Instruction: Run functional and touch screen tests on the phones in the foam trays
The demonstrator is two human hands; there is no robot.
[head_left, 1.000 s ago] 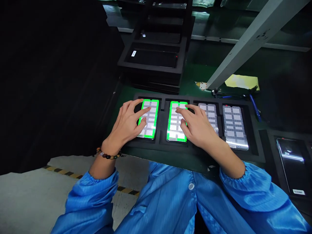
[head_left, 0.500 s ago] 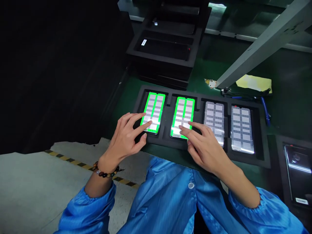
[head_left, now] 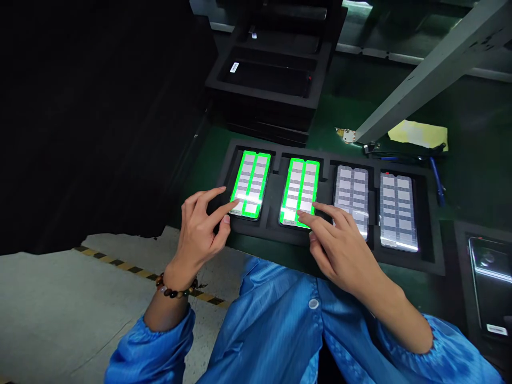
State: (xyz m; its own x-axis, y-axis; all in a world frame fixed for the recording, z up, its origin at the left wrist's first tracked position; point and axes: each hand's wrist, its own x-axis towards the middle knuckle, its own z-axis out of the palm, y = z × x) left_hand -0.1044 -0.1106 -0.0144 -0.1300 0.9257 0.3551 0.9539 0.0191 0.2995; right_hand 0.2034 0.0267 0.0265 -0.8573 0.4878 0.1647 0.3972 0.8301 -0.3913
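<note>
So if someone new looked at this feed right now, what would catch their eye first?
Two phones with bright green-framed screens glow in the left two slots of a black foam tray. The left hand and right hand each put fingertips on the near end of one. Beside them to the right lie two phones showing grey grids, untouched.

The right hand (head_left: 340,242) hides the near corner of the third phone (head_left: 352,199). The far right phone (head_left: 490,285) is cut off by the picture's edge. Grid text on the lit screens is too small to read. The left side is too dark to tell.
</note>
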